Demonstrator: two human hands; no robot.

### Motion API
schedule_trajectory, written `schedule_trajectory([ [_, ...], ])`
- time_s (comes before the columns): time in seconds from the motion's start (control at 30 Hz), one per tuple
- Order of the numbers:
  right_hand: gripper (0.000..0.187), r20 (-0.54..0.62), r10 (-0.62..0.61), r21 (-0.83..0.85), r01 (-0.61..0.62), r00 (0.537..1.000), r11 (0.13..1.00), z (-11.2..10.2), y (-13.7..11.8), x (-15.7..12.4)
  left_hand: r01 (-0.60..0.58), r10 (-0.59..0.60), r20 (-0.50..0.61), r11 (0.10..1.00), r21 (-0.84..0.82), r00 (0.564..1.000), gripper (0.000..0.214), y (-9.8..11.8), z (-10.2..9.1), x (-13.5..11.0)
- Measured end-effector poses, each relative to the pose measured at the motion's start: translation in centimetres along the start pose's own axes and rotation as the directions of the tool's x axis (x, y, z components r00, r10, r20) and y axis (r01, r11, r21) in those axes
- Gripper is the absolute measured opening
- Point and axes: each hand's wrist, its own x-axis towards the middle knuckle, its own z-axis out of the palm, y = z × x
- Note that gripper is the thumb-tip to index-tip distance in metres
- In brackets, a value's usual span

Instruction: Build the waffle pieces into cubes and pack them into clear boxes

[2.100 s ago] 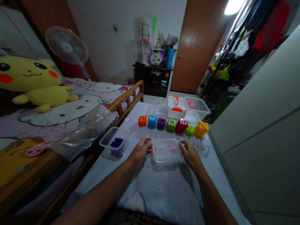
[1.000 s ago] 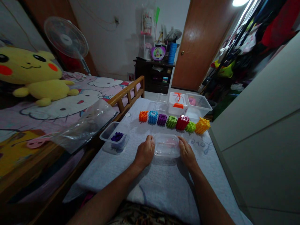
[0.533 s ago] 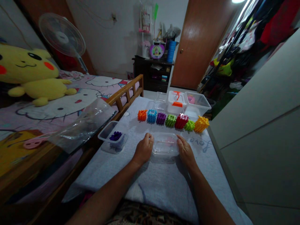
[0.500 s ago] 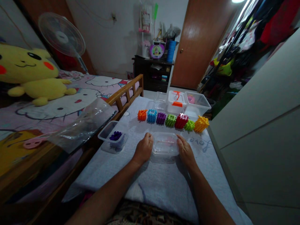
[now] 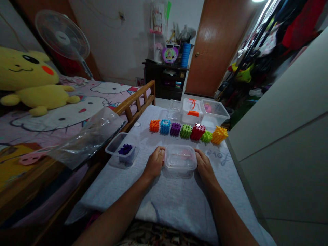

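Between my two hands is a clear plastic container (image 5: 180, 160) with a translucent lid, low over the cloth. My left hand (image 5: 154, 162) is closed against its left side, and my right hand (image 5: 205, 166) grips the right side. Beyond it runs a row of interlocking block cubes: orange (image 5: 154, 125), blue (image 5: 165, 126), purple (image 5: 175, 129), green (image 5: 186, 131), dark red (image 5: 197, 132), a smaller lime piece (image 5: 206, 136) and yellow (image 5: 219, 135). To the left stands an uncovered clear box (image 5: 112, 147) with dark purple pieces (image 5: 125, 149) inside.
At the table's far end stand a clear lid (image 5: 174, 106), a white box with orange latches (image 5: 191, 111) and an open clear bin (image 5: 217, 111) holding something pink. A wooden bed rail (image 5: 133, 102) borders the left; a pale cabinet (image 5: 284, 136) borders the right.
The view has shifted slightly. My fingers have slid a little outward along the container's sides, while both hands stay on it. The blocks and boxes remain in place.
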Motion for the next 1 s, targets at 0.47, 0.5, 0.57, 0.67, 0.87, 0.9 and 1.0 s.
schedule_trajectory([
  [0.47, 0.029, 0.123, -0.381, -0.334, 0.400, 0.916, 0.853, -0.6, -1.8, 0.1, -0.114, 0.171, 0.283, 0.972, -0.207, 0.944, 0.086, -1.4, -1.5, -0.3],
  [0.5, 0.024, 0.138, -0.377, -0.340, 0.401, 0.916, 0.851, -0.5, -1.8, 0.3, -0.126, 0.178, 0.331, 0.977, -0.173, 0.927, 0.097, -1.5, -1.6, -0.3],
  [0.57, 0.017, 0.146, -0.381, -0.320, 0.408, 0.913, 0.855, -0.4, -1.7, 0.6, -0.141, 0.173, 0.392, 0.984, -0.111, 0.904, 0.109, -1.5, -1.8, -0.2],
  [0.67, 0.015, 0.122, -0.391, -0.253, 0.409, 0.912, 0.877, -0.5, -1.4, 0.9, -0.142, 0.161, 0.391, 0.987, -0.079, 0.906, 0.117, -1.1, -1.7, -0.3],
  [0.87, 0.016, 0.033, -0.336, -0.128, 0.337, 0.941, 0.933, -1.3, -1.8, 0.7, -0.137, 0.142, 0.335, 0.990, -0.038, 0.932, 0.112, -0.6, -1.0, -0.4],
  [0.9, 0.017, 0.017, -0.328, -0.114, 0.327, 0.945, 0.938, -1.5, -1.9, 0.7, -0.138, 0.141, 0.326, 0.990, -0.033, 0.935, 0.111, -0.6, -0.9, -0.4],
  [1.0, 0.019, -0.029, -0.309, -0.094, 0.305, 0.951, 0.948, -2.0, -2.0, 0.8, -0.150, 0.151, 0.315, 0.988, -0.028, 0.937, 0.108, -0.5, -1.0, -0.4],
])
